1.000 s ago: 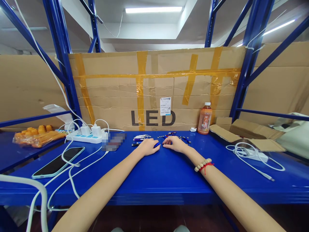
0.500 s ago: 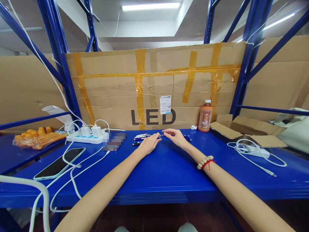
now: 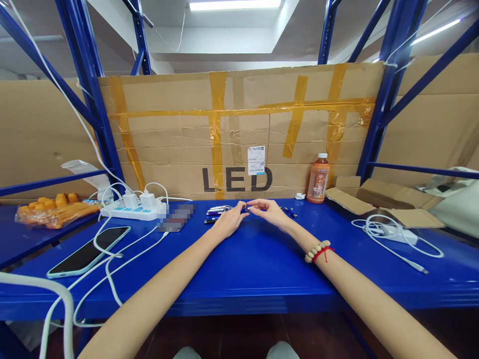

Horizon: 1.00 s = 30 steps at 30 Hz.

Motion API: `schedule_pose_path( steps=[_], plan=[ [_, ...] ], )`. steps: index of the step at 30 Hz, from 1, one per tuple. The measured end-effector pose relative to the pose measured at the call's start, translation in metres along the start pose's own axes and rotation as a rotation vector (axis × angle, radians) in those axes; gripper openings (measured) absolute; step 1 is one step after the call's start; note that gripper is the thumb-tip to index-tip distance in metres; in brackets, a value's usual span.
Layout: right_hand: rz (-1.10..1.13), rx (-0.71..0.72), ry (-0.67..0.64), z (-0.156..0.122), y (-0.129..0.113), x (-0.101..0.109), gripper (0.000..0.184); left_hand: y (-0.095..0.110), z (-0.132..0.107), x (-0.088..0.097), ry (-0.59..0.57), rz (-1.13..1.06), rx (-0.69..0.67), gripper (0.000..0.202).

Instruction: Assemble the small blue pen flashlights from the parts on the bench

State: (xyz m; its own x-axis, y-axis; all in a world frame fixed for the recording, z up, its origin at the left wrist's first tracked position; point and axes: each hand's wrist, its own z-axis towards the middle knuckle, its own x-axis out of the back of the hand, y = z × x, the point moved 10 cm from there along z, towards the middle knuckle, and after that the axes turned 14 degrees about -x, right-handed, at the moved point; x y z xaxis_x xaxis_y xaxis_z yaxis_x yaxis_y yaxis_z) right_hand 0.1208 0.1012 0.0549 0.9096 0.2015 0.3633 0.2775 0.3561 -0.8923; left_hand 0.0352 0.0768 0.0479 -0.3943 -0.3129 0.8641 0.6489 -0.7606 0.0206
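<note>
Near the back of the blue shelf, my left hand (image 3: 231,219) is closed with its fingertips pinched on a slim blue-and-silver pen (image 3: 245,210), mostly covered by the fingers. From the other side my right hand (image 3: 270,212) reaches in, thumb and fingertips closed at the pen's silver end. The two hands' fingertips nearly meet. Beside my left hand lie several blue and silver pens (image 3: 213,213), partly hidden behind it. More slim blue pieces (image 3: 290,213) lie just behind my right wrist.
To the left are a power strip (image 3: 130,213) with white plugs, a phone (image 3: 90,252), loose cables and a bag of orange objects (image 3: 56,212). On the right stand a drink bottle (image 3: 318,179), an open cardboard box (image 3: 377,197) and a coiled white cable (image 3: 396,234). Cardboard (image 3: 179,144) walls the back.
My two hands have drawn closer together, and my right fingertips now meet the pen in my left hand. The camera view has shifted slightly.
</note>
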Motion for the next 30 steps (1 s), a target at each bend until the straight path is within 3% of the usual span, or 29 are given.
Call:
schedule_pose_path(
  steps=[8, 18, 22, 30],
  plan=[
    [0.08, -0.141, -0.002, 0.0, 0.014, 0.003, 0.04, 0.008, 0.002, -0.003, -0.035, 0.014, -0.087, 0.02],
    [0.118, -0.182, 0.004, -0.003, 0.015, 0.002, 0.036, 0.014, 0.001, 0.003, 0.024, 0.018, -0.136, 0.02],
    [0.159, -0.131, 0.022, -0.001, 0.01, 0.001, 0.031, 0.016, 0.002, 0.001, 0.046, 0.064, -0.213, 0.017],
    [0.04, 0.068, 0.033, 0.001, -0.002, 0.004, 0.027, 0.009, 0.002, -0.003, 0.039, 0.066, -0.204, 0.019]
  ],
)
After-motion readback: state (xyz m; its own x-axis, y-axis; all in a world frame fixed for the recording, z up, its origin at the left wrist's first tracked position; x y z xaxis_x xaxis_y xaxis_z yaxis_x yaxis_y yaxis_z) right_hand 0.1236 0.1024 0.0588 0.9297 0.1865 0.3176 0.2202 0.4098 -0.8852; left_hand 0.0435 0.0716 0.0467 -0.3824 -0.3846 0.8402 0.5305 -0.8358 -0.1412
